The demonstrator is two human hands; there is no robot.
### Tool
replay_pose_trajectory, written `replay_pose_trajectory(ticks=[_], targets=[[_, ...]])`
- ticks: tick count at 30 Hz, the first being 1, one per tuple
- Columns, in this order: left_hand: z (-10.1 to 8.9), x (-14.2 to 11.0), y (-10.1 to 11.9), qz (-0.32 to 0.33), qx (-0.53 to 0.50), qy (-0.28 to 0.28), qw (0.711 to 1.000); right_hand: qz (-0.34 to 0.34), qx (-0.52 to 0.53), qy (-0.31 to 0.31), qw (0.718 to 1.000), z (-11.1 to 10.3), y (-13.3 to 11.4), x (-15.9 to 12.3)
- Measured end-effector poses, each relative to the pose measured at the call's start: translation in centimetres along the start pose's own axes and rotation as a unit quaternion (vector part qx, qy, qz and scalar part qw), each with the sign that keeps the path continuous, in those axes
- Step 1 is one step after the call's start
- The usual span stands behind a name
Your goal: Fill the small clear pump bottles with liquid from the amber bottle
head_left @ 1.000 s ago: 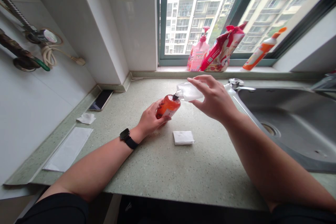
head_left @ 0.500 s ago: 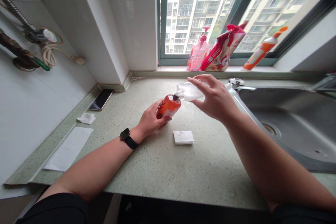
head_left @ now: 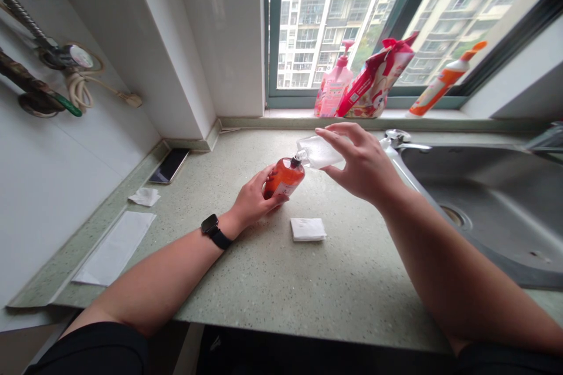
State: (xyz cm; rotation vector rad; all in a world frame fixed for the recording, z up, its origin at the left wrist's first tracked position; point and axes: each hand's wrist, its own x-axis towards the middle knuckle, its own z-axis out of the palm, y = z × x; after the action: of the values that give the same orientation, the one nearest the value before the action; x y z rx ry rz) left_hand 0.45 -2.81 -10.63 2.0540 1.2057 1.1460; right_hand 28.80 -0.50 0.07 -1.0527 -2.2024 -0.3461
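My left hand (head_left: 259,193) is wrapped round an orange-red bottle (head_left: 288,176) with a white label, tilted to the right over the counter. A dark piece (head_left: 295,162) sits at its mouth. In my right hand (head_left: 360,158) lies a clear bottle (head_left: 323,151), tipped nearly on its side with its neck pointing left. The clear neck meets the dark piece at the orange bottle's mouth. Whether liquid is flowing between them I cannot make out. Just below the bottles a folded white tissue (head_left: 308,229) rests on the counter (head_left: 281,281).
A steel sink (head_left: 492,199) with a faucet (head_left: 398,137) is at the right. At the left lie a phone (head_left: 169,165), a crumpled tissue (head_left: 144,196) and a flat white sheet (head_left: 115,248). A pink pump bottle (head_left: 333,88), red bag (head_left: 378,82) and orange-white bottle (head_left: 442,85) line the windowsill.
Both hands keep their hold on the bottles, and the necks stay together. The whole view has shifted very slightly; nothing else has visibly moved.
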Motion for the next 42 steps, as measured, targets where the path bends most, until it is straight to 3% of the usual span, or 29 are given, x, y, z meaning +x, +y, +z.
replay_pose_trajectory(ticks=[42], targets=[[0.19,0.01,0.07,-0.007,-0.033,-0.024,0.999,-0.025,-0.013,0.013,1.000,-0.02,0.09,-0.01]])
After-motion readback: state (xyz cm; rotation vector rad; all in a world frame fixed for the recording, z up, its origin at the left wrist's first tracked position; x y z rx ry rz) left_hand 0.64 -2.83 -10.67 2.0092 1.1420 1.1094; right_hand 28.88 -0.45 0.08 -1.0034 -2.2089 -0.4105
